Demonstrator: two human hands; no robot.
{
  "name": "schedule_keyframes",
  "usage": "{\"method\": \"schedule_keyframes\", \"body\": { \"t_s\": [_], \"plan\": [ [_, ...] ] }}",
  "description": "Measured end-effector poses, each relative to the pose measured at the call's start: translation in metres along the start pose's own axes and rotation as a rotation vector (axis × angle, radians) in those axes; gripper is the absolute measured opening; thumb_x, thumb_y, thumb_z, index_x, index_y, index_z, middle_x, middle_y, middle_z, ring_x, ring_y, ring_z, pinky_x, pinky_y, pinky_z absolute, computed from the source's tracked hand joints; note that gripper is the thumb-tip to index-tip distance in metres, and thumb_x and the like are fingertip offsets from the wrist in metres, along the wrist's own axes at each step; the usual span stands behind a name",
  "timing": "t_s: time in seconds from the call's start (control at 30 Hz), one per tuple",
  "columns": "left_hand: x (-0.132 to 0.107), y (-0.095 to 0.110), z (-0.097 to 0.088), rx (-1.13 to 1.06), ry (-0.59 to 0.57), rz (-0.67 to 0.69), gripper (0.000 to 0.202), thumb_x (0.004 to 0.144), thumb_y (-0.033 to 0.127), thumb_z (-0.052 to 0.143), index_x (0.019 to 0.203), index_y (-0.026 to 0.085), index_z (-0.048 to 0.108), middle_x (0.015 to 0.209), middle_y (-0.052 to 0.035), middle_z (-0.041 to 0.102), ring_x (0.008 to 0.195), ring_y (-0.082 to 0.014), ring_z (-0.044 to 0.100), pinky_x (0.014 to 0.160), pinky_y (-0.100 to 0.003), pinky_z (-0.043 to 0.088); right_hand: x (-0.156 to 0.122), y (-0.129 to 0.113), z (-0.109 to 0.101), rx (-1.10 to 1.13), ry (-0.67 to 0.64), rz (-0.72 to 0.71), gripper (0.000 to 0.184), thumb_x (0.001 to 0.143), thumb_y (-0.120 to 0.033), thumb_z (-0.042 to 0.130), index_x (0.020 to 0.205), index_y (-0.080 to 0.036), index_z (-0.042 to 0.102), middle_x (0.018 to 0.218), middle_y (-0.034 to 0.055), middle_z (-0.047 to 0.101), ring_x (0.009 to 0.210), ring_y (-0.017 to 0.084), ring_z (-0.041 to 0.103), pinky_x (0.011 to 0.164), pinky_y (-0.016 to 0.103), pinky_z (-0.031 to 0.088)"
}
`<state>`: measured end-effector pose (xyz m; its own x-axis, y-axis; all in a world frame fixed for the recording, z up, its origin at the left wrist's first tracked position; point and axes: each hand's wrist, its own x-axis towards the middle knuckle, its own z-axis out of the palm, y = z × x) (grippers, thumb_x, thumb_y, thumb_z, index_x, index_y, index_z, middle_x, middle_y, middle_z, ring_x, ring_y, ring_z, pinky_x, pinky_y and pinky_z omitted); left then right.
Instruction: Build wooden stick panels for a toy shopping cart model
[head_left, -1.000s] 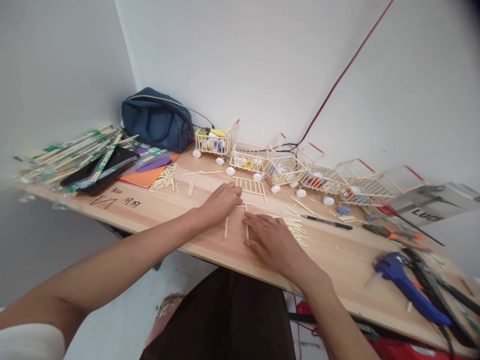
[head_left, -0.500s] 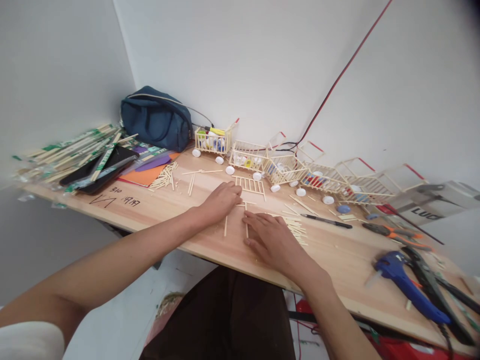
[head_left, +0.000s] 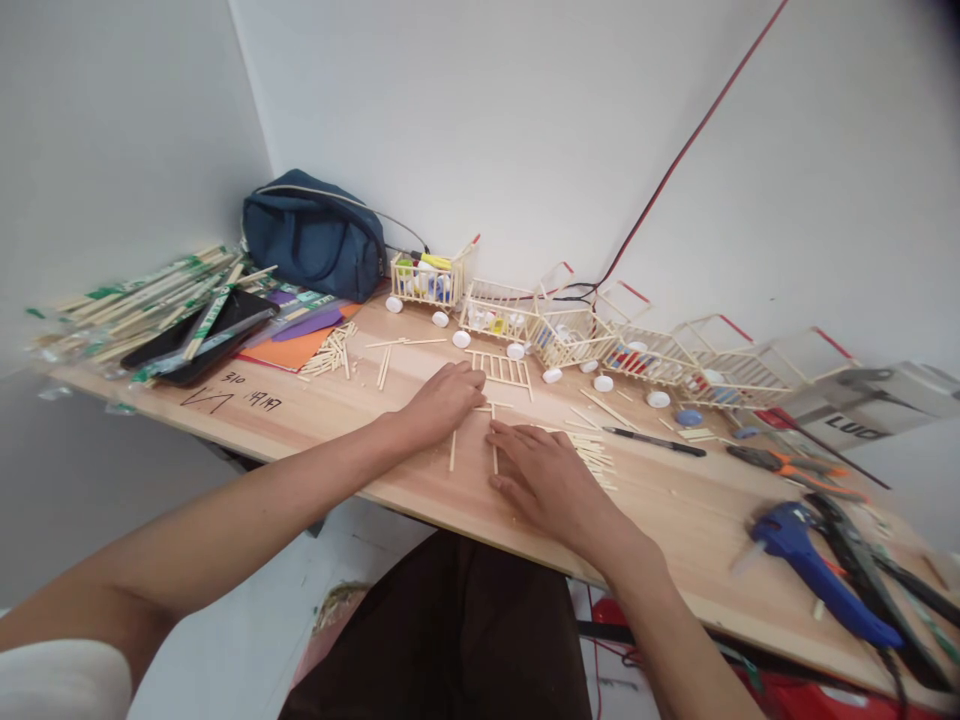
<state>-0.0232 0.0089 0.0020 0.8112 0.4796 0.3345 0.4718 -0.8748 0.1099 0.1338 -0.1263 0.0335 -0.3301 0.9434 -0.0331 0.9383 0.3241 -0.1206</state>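
Thin wooden sticks are laid out on the table in front of me. My left hand is closed, its bent fingertips pressed down on the left end of a short crosswise stick; that end is hidden under the fingers. My right hand lies low with fingers stretched out, the fingertips touching an upright-lying stick that meets the crosswise one. Another stick lies below my left hand. Just behind the hands is a ladder-like stick panel. Beside my right hand is a pile of cut sticks.
Several stick-built carts with white wheels line the wall. A blue bag, packaged chopsticks and a stick pile are at left. A pen, pliers and a blue glue gun lie at right.
Both hands stay in nearly the same place on the sticks. The whole view has shifted very slightly; nothing was picked up or let go.
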Motion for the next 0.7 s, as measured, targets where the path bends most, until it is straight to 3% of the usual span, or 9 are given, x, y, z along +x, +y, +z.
{"method": "schedule_keyframes", "body": {
  "t_s": [0.7],
  "plan": [
    [-0.0007,0.0003,-0.0015,0.006,-0.001,0.026,0.029,0.095,0.024,0.046,0.080,0.014,0.070,0.089,-0.0089,0.063,0.086,-0.0203,0.049,0.076,-0.034,0.036,-0.0003,0.0018,0.0008,0.001,0.007,-0.002,0.044,0.091,-0.029,0.051,0.134,-0.016,0.052,0.146,0.0090,0.047,0.130,0.026,0.042,0.103,0.044,0.033]
  ]
}}
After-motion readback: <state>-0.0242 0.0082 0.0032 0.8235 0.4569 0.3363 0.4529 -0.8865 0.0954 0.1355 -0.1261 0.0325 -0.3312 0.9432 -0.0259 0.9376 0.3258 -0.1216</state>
